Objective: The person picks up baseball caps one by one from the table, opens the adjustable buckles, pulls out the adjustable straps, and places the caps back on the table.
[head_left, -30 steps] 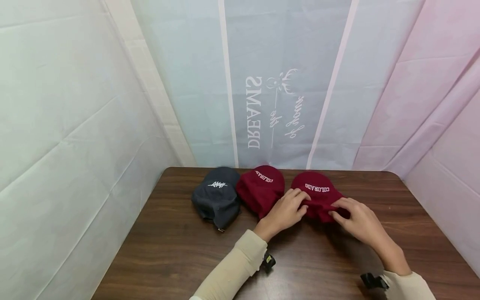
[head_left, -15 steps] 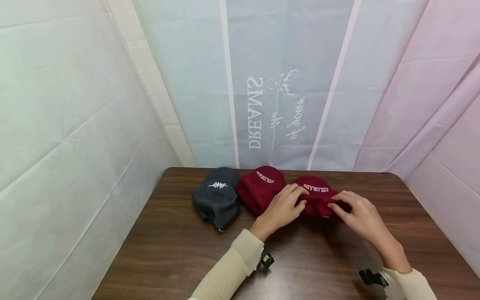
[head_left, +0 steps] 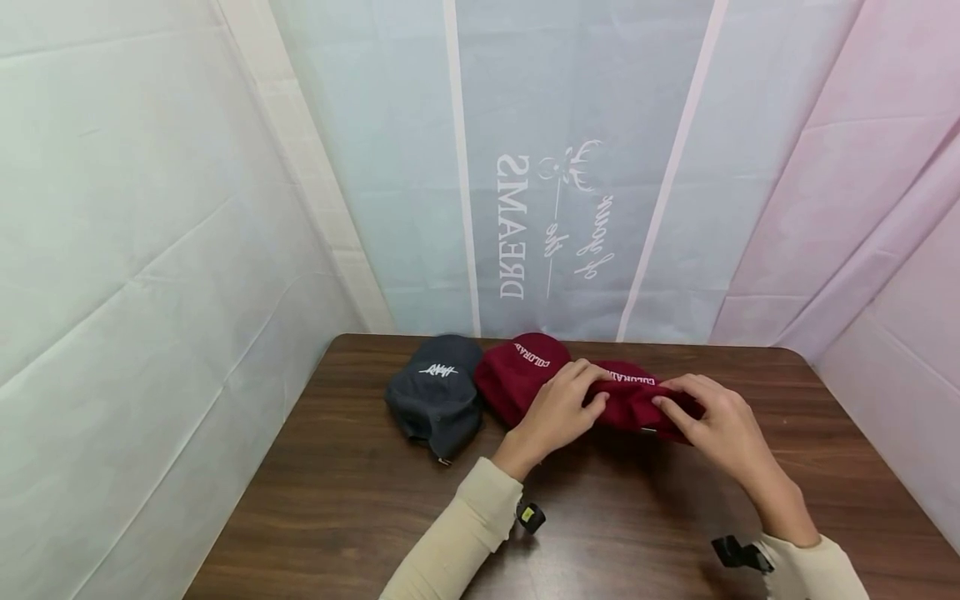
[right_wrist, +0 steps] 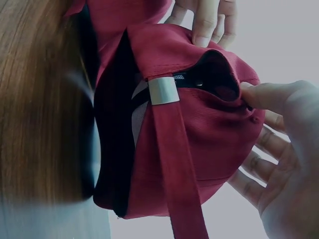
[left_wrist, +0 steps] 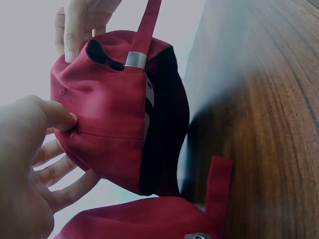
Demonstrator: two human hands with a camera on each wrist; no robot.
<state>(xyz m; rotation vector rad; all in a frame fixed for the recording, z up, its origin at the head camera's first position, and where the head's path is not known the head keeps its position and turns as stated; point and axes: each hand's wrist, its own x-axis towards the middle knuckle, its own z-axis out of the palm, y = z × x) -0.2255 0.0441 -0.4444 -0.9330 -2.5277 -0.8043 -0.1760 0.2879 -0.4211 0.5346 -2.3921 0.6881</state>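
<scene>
A maroon baseball cap [head_left: 628, 406] with white COLORADO lettering is held between both hands at the right of the table, its back tilted up. My left hand [head_left: 561, 408] pinches the crown's left side; in the left wrist view the thumb [left_wrist: 64, 117] presses into the cloth. The right hand [head_left: 716, 421] pinches the other side near the back opening, thumb [right_wrist: 264, 95] at its edge in the right wrist view. The back strap [right_wrist: 174, 149] hangs loose through a metal buckle [right_wrist: 163, 90]. Under the raised rim the dark inside of the cap shows.
A second maroon cap [head_left: 513, 379] lies just left of the held one, partly behind the left hand. Beside it sits a dark grey cap [head_left: 435, 396] with white script. The brown wooden table [head_left: 360, 517] ends at a hanging cloth backdrop [head_left: 405, 208].
Both hands have tipped the held cap, so its lettering has turned away and its buckle has come into view. The hands have shifted slightly left and up; the other two caps stay put.
</scene>
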